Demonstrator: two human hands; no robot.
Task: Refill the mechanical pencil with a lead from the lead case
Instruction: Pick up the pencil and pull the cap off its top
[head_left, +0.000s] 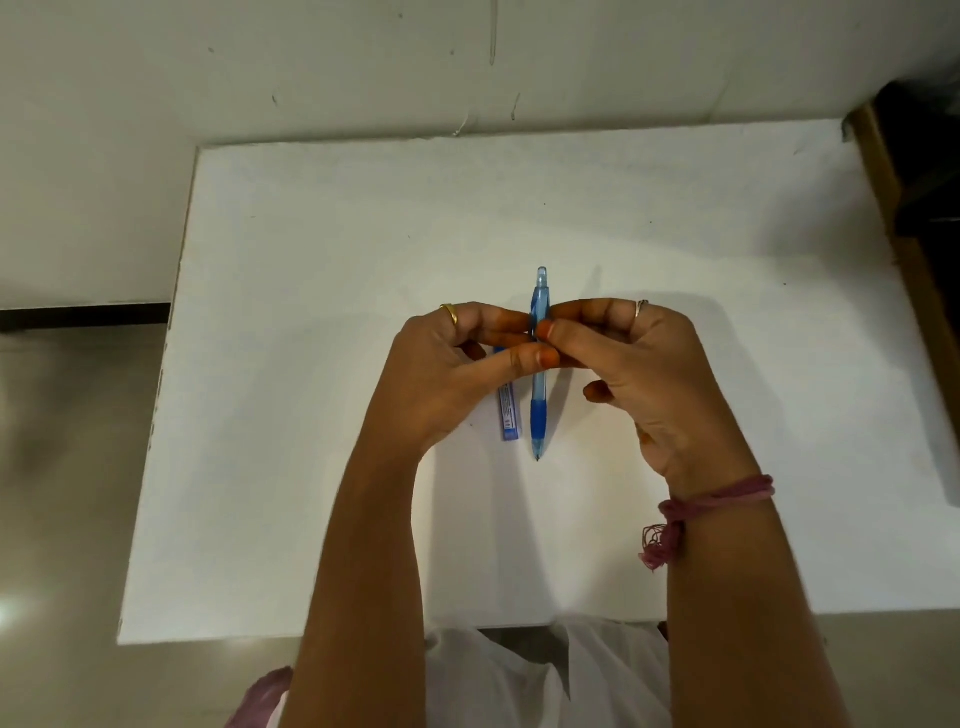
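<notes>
1. Pencil first: the translucent blue plastic mechanical pencil (539, 374) with the darker blue rubber grip is pointing its tip toward me and its clear push-button end away, and I'm pinching it around the middle with both hands.
2. My left hand (452, 374) is closing thumb and fingertips on the barrel from the left side. There's a gold ring (450, 313) sitting on one of those fingers.
3. My right hand (639, 374) is gripping the same stretch of barrel from the right, thumb on top and index finger behind it, with the other fingers curling loosely in toward the palm. A thin silver ring (640, 307) is showing on that hand, and a pinkish-red thread bracelet (717, 499) is tied round the wrist.
4. The small flat bluish-white lead case (508, 413) is lying on the white tabletop (311, 364), just left of the pencil and running parallel to it. My left hand is covering its far end, so I can't tell if it's open.
5. Can't tell either whether the pencil is resting on the table or raised a bit above it.
</notes>
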